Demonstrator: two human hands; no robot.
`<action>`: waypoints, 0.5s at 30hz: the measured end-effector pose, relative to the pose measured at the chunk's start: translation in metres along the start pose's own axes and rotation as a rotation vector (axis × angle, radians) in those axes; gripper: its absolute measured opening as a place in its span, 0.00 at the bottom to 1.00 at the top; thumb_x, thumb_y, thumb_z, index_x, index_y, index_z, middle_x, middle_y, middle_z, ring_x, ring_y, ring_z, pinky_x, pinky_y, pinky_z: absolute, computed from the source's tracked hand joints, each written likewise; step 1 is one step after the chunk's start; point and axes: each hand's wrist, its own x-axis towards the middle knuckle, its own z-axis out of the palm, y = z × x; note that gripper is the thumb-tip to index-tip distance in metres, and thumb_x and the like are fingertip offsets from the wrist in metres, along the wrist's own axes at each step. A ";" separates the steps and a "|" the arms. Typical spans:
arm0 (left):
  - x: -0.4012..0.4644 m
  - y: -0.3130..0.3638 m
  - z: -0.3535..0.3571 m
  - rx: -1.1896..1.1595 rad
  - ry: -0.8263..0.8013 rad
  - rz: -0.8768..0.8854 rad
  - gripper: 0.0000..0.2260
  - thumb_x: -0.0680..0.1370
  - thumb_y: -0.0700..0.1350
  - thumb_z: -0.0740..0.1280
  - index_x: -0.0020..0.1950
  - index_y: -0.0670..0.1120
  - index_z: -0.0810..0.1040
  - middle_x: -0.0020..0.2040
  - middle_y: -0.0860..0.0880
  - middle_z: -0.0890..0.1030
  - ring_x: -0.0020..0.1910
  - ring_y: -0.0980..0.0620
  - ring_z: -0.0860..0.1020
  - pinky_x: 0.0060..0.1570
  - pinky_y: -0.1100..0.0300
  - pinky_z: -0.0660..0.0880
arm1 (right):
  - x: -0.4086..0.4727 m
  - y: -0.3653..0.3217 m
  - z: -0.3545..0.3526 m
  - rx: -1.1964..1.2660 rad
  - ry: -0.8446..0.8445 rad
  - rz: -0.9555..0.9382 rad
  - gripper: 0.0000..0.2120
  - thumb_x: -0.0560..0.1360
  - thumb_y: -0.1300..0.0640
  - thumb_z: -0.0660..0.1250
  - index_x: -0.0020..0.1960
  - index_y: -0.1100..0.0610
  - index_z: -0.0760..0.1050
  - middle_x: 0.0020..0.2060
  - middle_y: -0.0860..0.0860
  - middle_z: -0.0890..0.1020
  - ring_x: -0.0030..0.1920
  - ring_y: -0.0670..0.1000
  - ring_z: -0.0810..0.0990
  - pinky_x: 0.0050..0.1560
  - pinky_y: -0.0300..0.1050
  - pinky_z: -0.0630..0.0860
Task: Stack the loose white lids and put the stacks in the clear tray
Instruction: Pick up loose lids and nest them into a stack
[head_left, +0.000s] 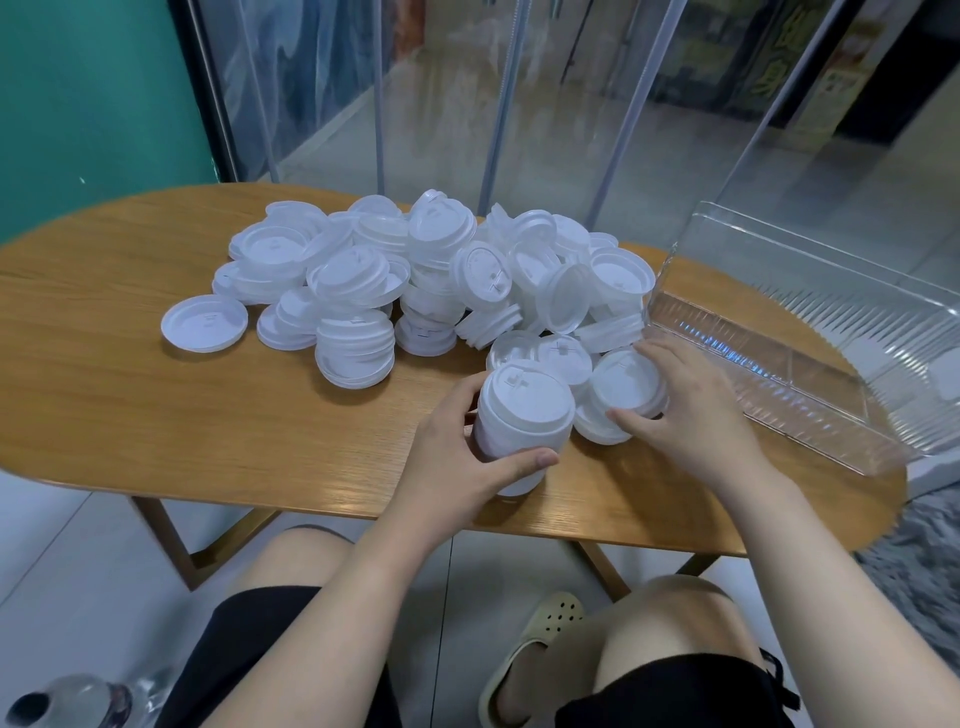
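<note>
Stacking is underway: the left hand (457, 457) wraps a tall lid stack (519, 426) while the right hand (691, 410), fingers curled, pinches 1 loose lid (626, 384), which likely goes on top next.

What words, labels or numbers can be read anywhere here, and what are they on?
None can be read.
White lids: only raised marks on the tops, no legible letters.
Yellow signs behind the plastic curtain: large characters, too blurred to read.
Clear tray, table: no text.

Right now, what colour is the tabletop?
Light brown wood grain on the tabletop, seen best in the head view, the only one.
</note>
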 end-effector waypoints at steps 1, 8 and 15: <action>0.000 0.000 0.000 0.000 -0.001 0.000 0.38 0.63 0.61 0.81 0.71 0.59 0.73 0.64 0.63 0.79 0.63 0.65 0.76 0.55 0.74 0.73 | 0.000 0.000 0.000 -0.009 -0.007 0.011 0.36 0.69 0.47 0.80 0.73 0.56 0.73 0.71 0.52 0.75 0.74 0.55 0.70 0.76 0.59 0.63; 0.001 -0.001 -0.001 0.008 -0.006 -0.003 0.37 0.64 0.59 0.82 0.71 0.60 0.73 0.64 0.63 0.79 0.63 0.64 0.76 0.55 0.74 0.73 | -0.003 -0.019 -0.014 0.224 0.099 0.043 0.33 0.69 0.47 0.81 0.71 0.54 0.75 0.67 0.49 0.78 0.69 0.51 0.74 0.72 0.48 0.68; 0.001 0.001 0.000 -0.008 0.001 0.002 0.35 0.66 0.55 0.83 0.70 0.59 0.74 0.62 0.63 0.80 0.62 0.63 0.77 0.55 0.71 0.75 | -0.010 -0.072 -0.034 0.537 0.038 -0.027 0.33 0.67 0.33 0.77 0.67 0.46 0.78 0.61 0.35 0.80 0.62 0.35 0.77 0.59 0.27 0.71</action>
